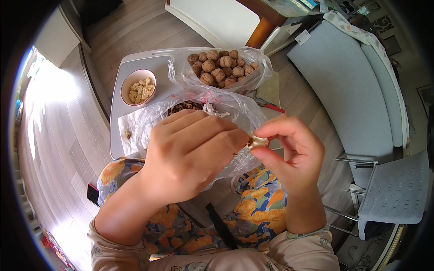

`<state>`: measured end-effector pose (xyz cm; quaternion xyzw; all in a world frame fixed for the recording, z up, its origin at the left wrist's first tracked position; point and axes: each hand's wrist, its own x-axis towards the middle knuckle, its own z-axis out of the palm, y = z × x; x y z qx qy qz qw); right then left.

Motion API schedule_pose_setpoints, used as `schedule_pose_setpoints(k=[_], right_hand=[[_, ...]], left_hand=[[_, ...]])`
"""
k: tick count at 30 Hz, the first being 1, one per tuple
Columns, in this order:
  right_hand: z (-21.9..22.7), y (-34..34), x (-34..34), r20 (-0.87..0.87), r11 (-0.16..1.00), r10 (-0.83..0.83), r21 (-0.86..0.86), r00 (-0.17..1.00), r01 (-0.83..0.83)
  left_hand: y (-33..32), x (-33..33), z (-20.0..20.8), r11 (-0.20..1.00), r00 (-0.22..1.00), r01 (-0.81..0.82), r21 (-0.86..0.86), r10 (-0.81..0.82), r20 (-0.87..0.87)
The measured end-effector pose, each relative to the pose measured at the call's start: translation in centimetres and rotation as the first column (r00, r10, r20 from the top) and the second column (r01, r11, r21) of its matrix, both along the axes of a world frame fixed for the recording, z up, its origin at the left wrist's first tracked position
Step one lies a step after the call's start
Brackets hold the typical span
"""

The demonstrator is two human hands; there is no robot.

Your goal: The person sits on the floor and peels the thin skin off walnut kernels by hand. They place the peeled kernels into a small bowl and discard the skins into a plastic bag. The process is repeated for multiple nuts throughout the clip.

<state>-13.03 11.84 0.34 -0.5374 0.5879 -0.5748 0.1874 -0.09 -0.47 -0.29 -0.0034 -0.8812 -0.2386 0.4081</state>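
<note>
A pale walnut kernel with some brown skin at its left end is held up over my lap. My right hand pinches it between thumb and fingertip. My left hand is closed, back of the hand upward, its fingertips at the kernel's brown end; its thumb is mostly hidden. Beneath the hands, a clear plastic bag holds dark brown scraps and crumpled white tissue. At the far left of the small table, a bowl contains several pale peeled kernels.
On the light table, another clear bag is full of whole walnuts. A red-handled tool lies by its right edge. White paper bears a small brown scrap. A grey sofa and grey chair stand right.
</note>
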Motion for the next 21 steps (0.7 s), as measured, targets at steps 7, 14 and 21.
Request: schedule_pose_setpoints(k=[7,14,21], right_hand=[[-0.1,-0.1,-0.3,-0.012,0.998,0.055,0.008,0.998,-0.055],[-0.3,-0.2,0.0,0.398,0.988,0.109,0.056,0.911,-0.143],[-0.2,-0.5,1.2,0.595,0.979,0.083,0.103,0.799,-0.178]], left_hand=[[0.3,-0.1,0.0,0.989,0.999,-0.041,-0.143,0.039,-0.018],[0.5,-0.2,-0.3,0.991,0.998,-0.053,0.125,0.05,0.028],[0.9,-0.1,-0.5,0.992,0.995,-0.088,0.091,0.084,0.047]])
